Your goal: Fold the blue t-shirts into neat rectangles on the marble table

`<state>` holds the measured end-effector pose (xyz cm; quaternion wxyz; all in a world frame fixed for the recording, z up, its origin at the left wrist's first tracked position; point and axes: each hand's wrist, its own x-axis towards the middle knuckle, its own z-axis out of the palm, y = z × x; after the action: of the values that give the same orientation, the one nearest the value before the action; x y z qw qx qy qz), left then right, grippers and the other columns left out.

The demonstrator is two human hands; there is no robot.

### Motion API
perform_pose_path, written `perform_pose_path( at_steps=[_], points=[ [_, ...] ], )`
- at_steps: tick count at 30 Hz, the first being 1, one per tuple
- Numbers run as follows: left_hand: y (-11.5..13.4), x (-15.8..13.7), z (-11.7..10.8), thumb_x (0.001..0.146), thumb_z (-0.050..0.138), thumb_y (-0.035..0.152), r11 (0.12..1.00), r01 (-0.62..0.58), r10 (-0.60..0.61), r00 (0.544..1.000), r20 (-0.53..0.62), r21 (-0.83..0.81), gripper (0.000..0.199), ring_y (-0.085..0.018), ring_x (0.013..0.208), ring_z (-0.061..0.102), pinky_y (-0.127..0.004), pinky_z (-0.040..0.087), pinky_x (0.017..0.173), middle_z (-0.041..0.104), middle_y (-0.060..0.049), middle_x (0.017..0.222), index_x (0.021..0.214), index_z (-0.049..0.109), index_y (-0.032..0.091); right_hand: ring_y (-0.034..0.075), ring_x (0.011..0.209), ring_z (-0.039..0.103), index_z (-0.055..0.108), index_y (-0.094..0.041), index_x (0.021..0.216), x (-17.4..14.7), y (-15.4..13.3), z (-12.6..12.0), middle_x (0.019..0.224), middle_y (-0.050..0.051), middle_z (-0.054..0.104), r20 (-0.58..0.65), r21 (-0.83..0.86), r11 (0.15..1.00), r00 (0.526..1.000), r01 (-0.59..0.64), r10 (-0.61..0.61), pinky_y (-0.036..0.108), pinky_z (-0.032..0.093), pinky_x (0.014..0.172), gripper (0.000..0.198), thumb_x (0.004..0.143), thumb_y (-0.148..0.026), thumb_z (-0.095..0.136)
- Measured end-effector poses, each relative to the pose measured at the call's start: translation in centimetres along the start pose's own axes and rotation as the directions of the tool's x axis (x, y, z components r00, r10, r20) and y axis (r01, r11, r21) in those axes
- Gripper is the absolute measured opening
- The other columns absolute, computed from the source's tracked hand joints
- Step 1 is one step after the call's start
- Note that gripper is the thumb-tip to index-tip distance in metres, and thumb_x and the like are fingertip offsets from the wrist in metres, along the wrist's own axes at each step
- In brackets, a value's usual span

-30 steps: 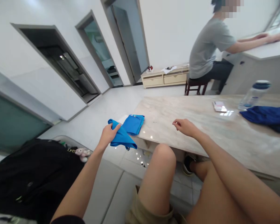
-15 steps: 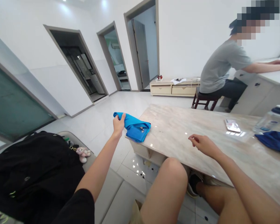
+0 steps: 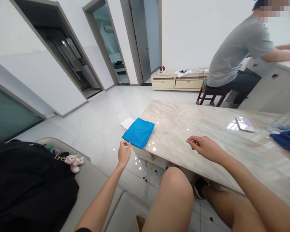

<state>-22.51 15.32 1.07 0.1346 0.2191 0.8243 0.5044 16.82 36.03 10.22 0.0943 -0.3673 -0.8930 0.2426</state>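
Blue cloth (image 3: pixel 139 132) is lying folded on the L corner of the marble table (image 3: pixel 174 125), a bit L of center frame, pretty much right at the edges. White sheet (image 3: pixel 127 123) pokes out on its L side, looks like it juts past the tabletop. Left hand (image 3: pixel 124 153) is right by the cloth's near corner, fingers narrow, can't tell if they're gripping it. Right hand (image 3: pixel 205 147) is over the table R of center, fingers loosely curled w/ a small gap, holding nothing. Decent room btwn it & the cloth. Phone (image 3: pixel 244 124) & navy cloth (image 3: pixel 286 140) are far R.
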Motion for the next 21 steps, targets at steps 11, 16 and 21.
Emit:
perform_pose_path(
  at_steps=[11,16,21],
  points=[
    [6.0,10.8,7.7,0.109,0.049,0.043,0.408,-0.756,0.501,0.654,0.567,0.511,0.06,-0.041,0.167,0.035,-0.065,0.018,0.139,0.047,-0.018,0.176,0.164,0.058,0.022,0.023,0.07,0.072,0.078,-0.025,0.109,-0.1,-3.3,-0.7,0.085,0.008,0.081,0.081,0.141,0.99,0.997,-0.003,-0.008,0.033,0.05,0.066,0.039,0.107,-0.049,0.047],
    [2.7,11.0,9.9,0.11,0.044,0.047,0.421,-0.693,0.427,0.721,0.546,0.586,0.063,-0.046,0.17,0.028,-0.074,0.011,0.136,0.043,-0.018,0.179,0.168,0.055,0.024,0.025,0.073,0.073,0.078,-0.026,0.11,-0.6,-3.0,-0.5,0.086,0.008,0.081,0.098,0.161,0.986,0.995,-0.049,0.033,0.034,0.051,0.067,0.04,0.107,-0.051,0.047],
    [4.5,10.0,11.5,0.111,0.042,0.038,0.367,-0.757,0.436,0.653,0.619,0.541,0.062,-0.038,0.171,0.027,-0.068,0.012,0.139,0.036,-0.013,0.183,0.171,0.05,0.027,0.024,0.075,0.074,0.079,-0.027,0.112,-0.6,-4.3,-0.6,0.084,0.007,0.08,0.109,0.173,0.985,0.994,0.002,-0.021,0.033,0.051,0.068,0.041,0.109,-0.051,0.046]
  ],
)
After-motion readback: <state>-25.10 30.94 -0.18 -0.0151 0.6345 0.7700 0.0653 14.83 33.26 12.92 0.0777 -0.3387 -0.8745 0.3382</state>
